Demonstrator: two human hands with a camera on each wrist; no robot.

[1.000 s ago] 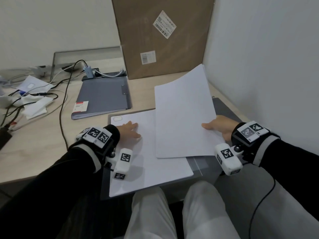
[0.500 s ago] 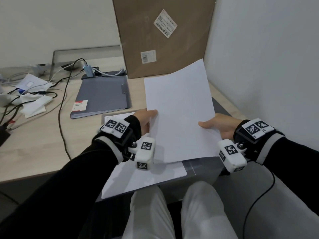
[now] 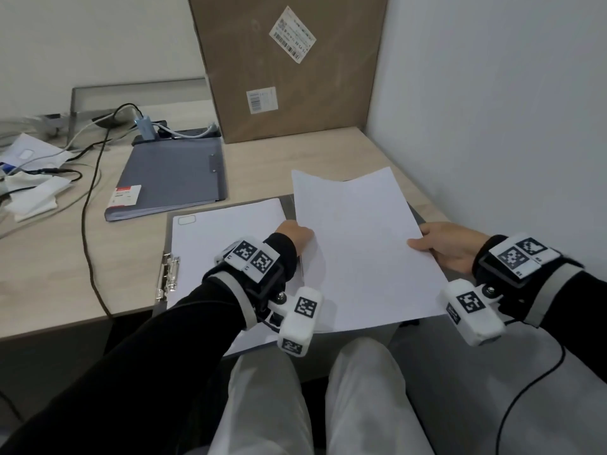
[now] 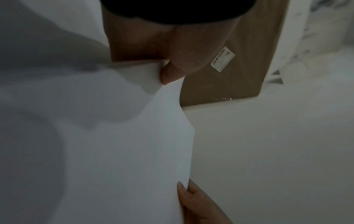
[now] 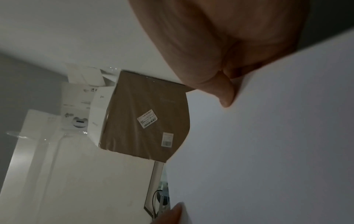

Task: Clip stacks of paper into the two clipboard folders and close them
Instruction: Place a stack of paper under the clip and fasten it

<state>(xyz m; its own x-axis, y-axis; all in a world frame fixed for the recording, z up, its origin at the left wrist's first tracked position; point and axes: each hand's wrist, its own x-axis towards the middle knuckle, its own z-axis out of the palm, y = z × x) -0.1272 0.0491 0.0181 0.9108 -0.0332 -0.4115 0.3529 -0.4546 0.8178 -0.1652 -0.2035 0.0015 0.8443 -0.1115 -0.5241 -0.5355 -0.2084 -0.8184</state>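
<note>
Both hands hold a white paper stack (image 3: 364,247) lifted above the open grey clipboard folder (image 3: 169,234) at the desk's front edge. My left hand (image 3: 294,236) pinches the stack's left edge, thumb on top (image 4: 172,71). My right hand (image 3: 443,246) grips the right edge, thumb over the sheet (image 5: 224,94). More white paper (image 3: 226,238) lies flat in the open folder, whose metal clip (image 3: 167,274) is at the left. A second grey folder (image 3: 174,178) lies closed further back on the desk.
A tall cardboard box (image 3: 289,67) leans against the wall at the back. Cables (image 3: 88,205) and crumpled white papers (image 3: 36,192) cover the desk's left side. A white wall (image 3: 492,110) bounds the right. My knees (image 3: 312,399) are below the desk edge.
My left hand left the flat paper and took the lifted stack's left edge. The stack, first held by the right hand alone, has tilted down closer to the folder.
</note>
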